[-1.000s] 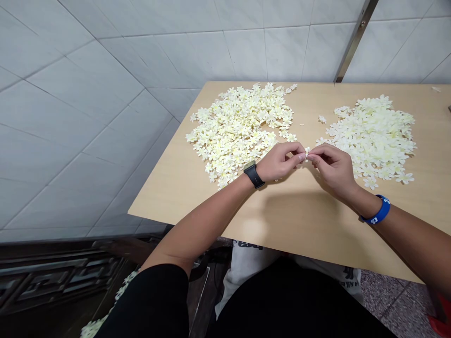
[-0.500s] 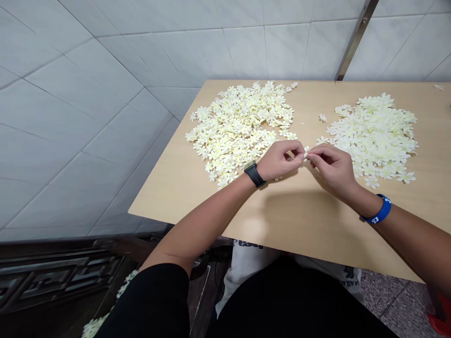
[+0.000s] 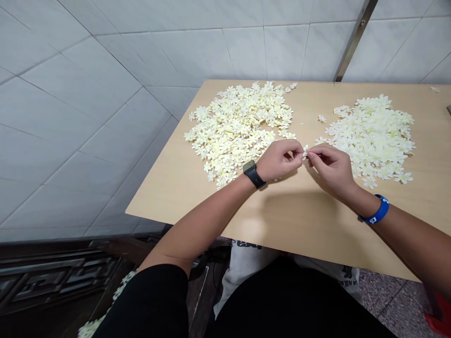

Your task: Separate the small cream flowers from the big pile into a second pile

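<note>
Between my two hands is a small white artificial flower [image 3: 305, 150], pinched from both sides. My left hand [image 3: 281, 158], with a black watch at the wrist, has thumb and forefinger closed on its left side. From the right, my right hand [image 3: 333, 166], a blue band on its wrist, pinches the same flower with thumb and fingertips. Left of the hands a heap of cream flowers [image 3: 239, 126] spreads over the table, partly behind my left hand. Another heap of paler flowers [image 3: 373, 134] lies beyond my right hand. Finer detail of the held flower is too small to make out.
The light wooden table [image 3: 197, 199] stands against a tiled wall [image 3: 243, 51] with a metal strip [image 3: 355, 40]. A single loose flower [image 3: 322, 119] lies between the heaps. More flowers [image 3: 92, 326] show low at left, beside dark carved furniture [image 3: 52, 277]. Something red [image 3: 439, 314] is at lower right.
The view has shifted very slightly. Both hands keep their pinch on the flower, which appears turned a little between the fingertips.
</note>
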`<action>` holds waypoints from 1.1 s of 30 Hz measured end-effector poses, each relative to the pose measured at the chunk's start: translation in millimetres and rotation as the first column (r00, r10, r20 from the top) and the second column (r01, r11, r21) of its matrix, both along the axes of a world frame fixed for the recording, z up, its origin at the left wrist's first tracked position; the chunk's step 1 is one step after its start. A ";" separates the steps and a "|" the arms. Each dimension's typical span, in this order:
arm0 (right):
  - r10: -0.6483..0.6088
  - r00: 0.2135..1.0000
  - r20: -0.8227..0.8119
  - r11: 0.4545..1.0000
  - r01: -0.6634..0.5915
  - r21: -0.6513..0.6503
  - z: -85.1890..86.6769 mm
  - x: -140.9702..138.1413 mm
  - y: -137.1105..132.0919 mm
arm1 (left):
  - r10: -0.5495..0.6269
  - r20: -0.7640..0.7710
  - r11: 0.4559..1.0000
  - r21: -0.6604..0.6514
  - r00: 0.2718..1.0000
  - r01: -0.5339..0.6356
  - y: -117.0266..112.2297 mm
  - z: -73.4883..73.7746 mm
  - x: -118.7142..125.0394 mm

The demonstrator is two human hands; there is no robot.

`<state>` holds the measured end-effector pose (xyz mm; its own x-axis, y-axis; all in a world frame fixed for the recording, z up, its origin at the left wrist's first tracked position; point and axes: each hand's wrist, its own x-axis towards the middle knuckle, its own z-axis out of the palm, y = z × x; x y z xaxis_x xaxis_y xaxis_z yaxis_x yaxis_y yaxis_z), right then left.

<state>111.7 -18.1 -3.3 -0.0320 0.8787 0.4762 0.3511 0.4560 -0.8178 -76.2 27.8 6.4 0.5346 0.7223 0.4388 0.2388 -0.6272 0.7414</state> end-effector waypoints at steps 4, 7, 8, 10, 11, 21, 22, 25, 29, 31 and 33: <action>-0.106 0.991 -0.078 0.993 0.101 -0.063 1.6 1.4 2.5 | 0.077 0.032 0.996 -0.053 0.997 -0.075 2.9 -0.7 -1.4; -0.211 0.969 -0.131 0.973 0.195 -0.125 -2.2 5.2 9.5 | 0.138 0.043 0.985 -0.109 0.990 -0.133 7.2 -1.9 -3.7; -0.251 0.960 -0.123 0.963 0.236 -0.128 -4.5 7.2 12.6 | 0.151 0.045 0.981 -0.126 0.987 -0.145 8.6 -2.4 -4.4; -0.339 0.937 -0.080 0.939 0.332 -0.096 -9.2 11.1 18.4 | 0.168 0.050 0.976 -0.151 0.985 -0.159 10.7 -3.5 -5.1; -0.380 0.924 -0.050 0.924 0.377 -0.060 -10.9 12.6 20.3 | 0.173 0.050 0.974 -0.158 0.984 -0.163 11.2 -4.0 -5.1; -0.130 0.954 0.269 0.961 0.055 0.270 -7.9 0.8 2.9 | 0.043 0.047 0.983 -0.179 0.998 -0.034 4.0 -4.8 -0.6; -0.117 0.958 0.261 0.967 0.049 0.252 -8.9 0.5 2.8 | 0.027 0.047 0.984 -0.178 0.999 -0.018 3.3 -4.8 -0.4; -0.087 0.972 0.220 0.975 0.037 0.220 -11.5 1.4 4.1 | 0.004 0.043 0.986 -0.168 0.999 0.003 2.4 -4.3 -0.4; -0.077 0.979 0.189 0.980 0.040 0.193 -10.8 1.6 4.3 | -0.006 0.042 0.985 -0.172 0.999 0.013 1.6 -2.0 -1.1; -0.071 0.983 0.171 0.979 0.036 0.198 -9.5 1.1 3.6 | -0.009 0.036 0.983 -0.180 0.999 0.015 0.9 -0.6 -1.4; -0.070 0.985 0.158 0.979 0.038 0.200 -8.5 0.6 3.2 | -0.011 0.026 0.983 -0.185 1.000 0.015 0.3 0.4 -1.6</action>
